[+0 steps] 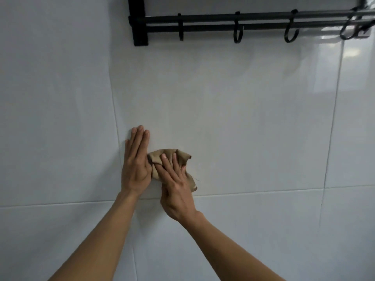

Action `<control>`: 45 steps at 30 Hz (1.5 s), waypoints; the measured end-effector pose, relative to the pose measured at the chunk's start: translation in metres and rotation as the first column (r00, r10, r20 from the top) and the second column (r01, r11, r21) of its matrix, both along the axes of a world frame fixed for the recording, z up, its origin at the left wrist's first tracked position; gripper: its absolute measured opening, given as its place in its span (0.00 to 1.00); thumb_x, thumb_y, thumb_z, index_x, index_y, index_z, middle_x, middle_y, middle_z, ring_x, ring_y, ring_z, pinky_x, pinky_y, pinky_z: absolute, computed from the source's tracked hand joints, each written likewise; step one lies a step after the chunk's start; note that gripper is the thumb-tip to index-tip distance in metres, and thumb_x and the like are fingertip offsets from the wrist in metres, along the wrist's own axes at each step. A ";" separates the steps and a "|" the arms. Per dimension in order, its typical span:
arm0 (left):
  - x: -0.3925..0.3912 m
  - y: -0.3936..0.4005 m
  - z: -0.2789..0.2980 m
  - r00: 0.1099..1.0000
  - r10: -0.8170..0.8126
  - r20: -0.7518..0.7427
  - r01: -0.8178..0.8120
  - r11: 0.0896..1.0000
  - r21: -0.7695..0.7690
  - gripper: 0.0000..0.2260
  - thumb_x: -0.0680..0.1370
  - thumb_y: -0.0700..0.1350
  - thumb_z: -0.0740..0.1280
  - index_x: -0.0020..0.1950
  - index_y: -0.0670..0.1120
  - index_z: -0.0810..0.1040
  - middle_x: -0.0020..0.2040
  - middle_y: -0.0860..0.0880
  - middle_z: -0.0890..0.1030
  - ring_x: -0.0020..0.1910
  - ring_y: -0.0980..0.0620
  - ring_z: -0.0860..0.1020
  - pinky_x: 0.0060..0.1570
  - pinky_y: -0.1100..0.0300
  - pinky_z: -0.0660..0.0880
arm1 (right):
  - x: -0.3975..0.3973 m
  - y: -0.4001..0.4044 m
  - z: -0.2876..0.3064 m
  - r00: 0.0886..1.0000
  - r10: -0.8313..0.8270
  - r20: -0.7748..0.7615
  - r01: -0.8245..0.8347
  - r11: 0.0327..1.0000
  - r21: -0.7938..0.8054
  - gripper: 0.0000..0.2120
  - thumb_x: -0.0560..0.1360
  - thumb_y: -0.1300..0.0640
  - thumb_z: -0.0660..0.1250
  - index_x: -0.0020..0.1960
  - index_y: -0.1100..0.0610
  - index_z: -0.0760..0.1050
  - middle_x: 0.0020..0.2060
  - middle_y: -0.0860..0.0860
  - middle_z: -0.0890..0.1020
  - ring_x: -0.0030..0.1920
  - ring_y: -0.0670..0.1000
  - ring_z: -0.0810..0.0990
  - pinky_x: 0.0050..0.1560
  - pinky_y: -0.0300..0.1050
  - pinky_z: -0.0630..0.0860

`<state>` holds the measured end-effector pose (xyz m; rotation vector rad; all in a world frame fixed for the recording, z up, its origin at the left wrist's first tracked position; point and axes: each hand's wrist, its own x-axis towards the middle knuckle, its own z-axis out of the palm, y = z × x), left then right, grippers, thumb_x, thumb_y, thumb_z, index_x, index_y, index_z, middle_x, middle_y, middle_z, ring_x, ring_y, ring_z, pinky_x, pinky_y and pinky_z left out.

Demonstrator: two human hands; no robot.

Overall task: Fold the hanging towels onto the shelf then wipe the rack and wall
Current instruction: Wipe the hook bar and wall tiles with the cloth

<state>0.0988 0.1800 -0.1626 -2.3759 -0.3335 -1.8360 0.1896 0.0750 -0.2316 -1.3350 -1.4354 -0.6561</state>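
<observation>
A crumpled tan cloth [183, 157] is pressed against the white tiled wall [243, 118], low and left of centre. My right hand [174, 185] lies flat on the cloth with its fingers spread, holding it to the tile. Just left of it, my left hand [137, 161] rests flat on the bare wall, fingers straight and together, its edge touching the cloth. The black towel rack [203, 22] is mounted high on the wall, above and to the right of both hands. No towel hangs from it.
Several black hooks hang from the rack's two bars, such as one hook [237, 33] near the middle. The rack's left bracket [140, 35] juts down. Grout lines cross the wall; a horizontal one [263, 192] runs just under my hands.
</observation>
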 end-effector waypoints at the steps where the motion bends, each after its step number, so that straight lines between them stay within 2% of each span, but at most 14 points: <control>1: 0.001 -0.002 0.001 1.000 -0.015 0.007 0.015 0.999 -0.028 0.27 0.78 0.34 0.53 0.78 0.36 0.61 0.80 0.40 0.59 0.80 0.43 0.53 0.76 0.38 0.55 | 0.000 -0.005 0.003 0.998 0.054 -0.041 -0.054 0.999 -0.004 0.29 0.77 0.72 0.59 0.76 0.58 0.69 0.79 0.52 0.63 0.82 0.55 0.50 0.79 0.62 0.51; 7: -0.003 -0.038 0.001 0.998 -0.014 0.054 0.029 0.956 -0.291 0.20 0.82 0.37 0.55 0.74 0.36 0.69 0.78 0.41 0.63 0.79 0.46 0.59 0.76 0.54 0.58 | -0.020 -0.050 0.033 0.872 0.160 -0.463 -0.281 0.938 -0.204 0.29 0.76 0.69 0.58 0.74 0.50 0.72 0.73 0.46 0.72 0.77 0.43 0.62 0.75 0.35 0.62; 9: -0.009 -0.056 0.003 0.999 0.038 0.023 -0.026 0.918 -0.395 0.17 0.83 0.38 0.58 0.70 0.37 0.74 0.76 0.43 0.68 0.76 0.46 0.63 0.74 0.58 0.60 | -0.028 -0.062 0.046 0.742 0.156 -0.652 -0.378 0.900 -0.216 0.23 0.77 0.67 0.59 0.67 0.52 0.79 0.59 0.46 0.82 0.61 0.44 0.80 0.60 0.42 0.78; 11: -0.016 -0.077 0.007 0.998 0.054 -0.030 -0.062 0.858 -0.510 0.14 0.83 0.41 0.59 0.67 0.40 0.76 0.68 0.46 0.76 0.71 0.45 0.69 0.70 0.56 0.65 | -0.039 -0.078 0.058 0.595 0.145 -0.791 -0.458 0.870 -0.185 0.17 0.75 0.70 0.57 0.57 0.59 0.80 0.40 0.52 0.82 0.37 0.48 0.80 0.36 0.43 0.78; 12: -0.018 -0.086 0.008 0.999 0.037 -0.032 -0.049 0.824 -0.564 0.13 0.84 0.42 0.59 0.64 0.41 0.78 0.60 0.49 0.79 0.66 0.45 0.73 0.66 0.55 0.68 | -0.043 -0.086 0.063 0.549 0.137 -0.824 -0.471 0.866 -0.170 0.17 0.74 0.71 0.57 0.54 0.61 0.79 0.38 0.54 0.81 0.35 0.49 0.78 0.33 0.42 0.77; 15: -0.029 -0.107 0.015 0.999 -0.037 0.036 0.051 0.653 -0.756 0.15 0.85 0.50 0.57 0.47 0.46 0.79 0.42 0.59 0.77 0.52 0.45 0.78 0.54 0.56 0.71 | -0.057 -0.109 0.074 0.417 0.172 -0.893 -0.529 0.845 -0.084 0.14 0.72 0.72 0.57 0.50 0.63 0.78 0.38 0.55 0.80 0.37 0.50 0.77 0.35 0.41 0.76; 18: -0.035 -0.111 0.013 0.985 -0.167 0.043 0.109 0.414 -0.904 0.24 0.84 0.59 0.53 0.45 0.46 0.81 0.42 0.48 0.82 0.46 0.47 0.80 0.51 0.52 0.75 | -0.061 -0.119 0.082 0.295 0.166 -0.941 -0.532 0.846 -0.017 0.11 0.73 0.71 0.57 0.47 0.63 0.77 0.37 0.55 0.80 0.39 0.52 0.78 0.37 0.46 0.77; 20: -0.039 -0.109 0.007 0.967 -0.253 0.028 0.114 0.334 -0.936 0.28 0.82 0.63 0.54 0.44 0.45 0.83 0.42 0.44 0.84 0.43 0.48 0.80 0.47 0.52 0.75 | -0.061 -0.128 0.086 0.233 0.171 -0.957 -0.526 0.850 0.024 0.09 0.73 0.70 0.57 0.45 0.63 0.76 0.36 0.55 0.79 0.38 0.53 0.77 0.36 0.45 0.77; 23: -0.036 -0.116 0.000 0.946 -0.323 0.029 0.140 0.326 -0.935 0.26 0.82 0.62 0.56 0.42 0.43 0.81 0.37 0.42 0.81 0.39 0.47 0.76 0.43 0.51 0.73 | -0.061 -0.144 0.085 0.189 0.137 -0.972 -0.502 0.865 0.025 0.10 0.75 0.70 0.56 0.46 0.63 0.75 0.36 0.54 0.78 0.34 0.50 0.77 0.32 0.41 0.76; 26: -0.027 -0.140 0.002 0.953 -0.299 0.051 0.168 0.382 -0.909 0.22 0.83 0.57 0.58 0.38 0.43 0.72 0.32 0.49 0.72 0.34 0.51 0.70 0.38 0.56 0.68 | -0.057 -0.159 0.078 0.103 0.127 -0.987 -0.502 0.863 0.059 0.12 0.73 0.63 0.60 0.53 0.63 0.79 0.43 0.59 0.82 0.42 0.57 0.82 0.41 0.53 0.83; 28: -0.022 -0.161 0.005 0.963 -0.254 0.094 0.194 0.403 -0.895 0.20 0.83 0.56 0.58 0.37 0.44 0.70 0.33 0.50 0.72 0.34 0.52 0.71 0.36 0.57 0.68 | -0.049 -0.174 0.074 0.111 0.075 -0.991 -0.488 0.873 0.012 0.17 0.71 0.52 0.63 0.55 0.57 0.82 0.50 0.61 0.85 0.50 0.62 0.84 0.51 0.63 0.83; 31: -0.016 -0.184 0.009 0.963 -0.259 0.077 0.191 0.452 -0.871 0.20 0.84 0.56 0.57 0.38 0.45 0.70 0.34 0.49 0.73 0.35 0.51 0.73 0.38 0.56 0.70 | -0.039 -0.200 0.073 0.146 0.023 -0.989 -0.445 0.894 -0.045 0.20 0.75 0.41 0.68 0.55 0.57 0.83 0.50 0.63 0.85 0.49 0.66 0.85 0.46 0.62 0.84; 37: 0.009 -0.241 0.021 0.945 -0.323 0.056 0.204 0.446 -0.872 0.22 0.83 0.58 0.57 0.39 0.42 0.71 0.33 0.48 0.73 0.35 0.50 0.72 0.37 0.55 0.69 | -0.017 -0.275 0.083 0.270 -0.065 -0.961 -0.317 0.936 -0.152 0.13 0.82 0.54 0.61 0.48 0.58 0.82 0.32 0.52 0.78 0.30 0.52 0.72 0.24 0.41 0.63; 45: 0.055 -0.394 0.009 0.797 -0.602 -0.053 0.163 0.298 -0.940 0.24 0.73 0.70 0.65 0.43 0.48 0.79 0.43 0.51 0.83 0.45 0.52 0.80 0.42 0.58 0.73 | 0.017 -0.423 0.078 0.364 -0.178 -0.914 -0.136 0.961 -0.241 0.09 0.81 0.50 0.65 0.48 0.54 0.80 0.37 0.49 0.83 0.31 0.45 0.76 0.23 0.33 0.67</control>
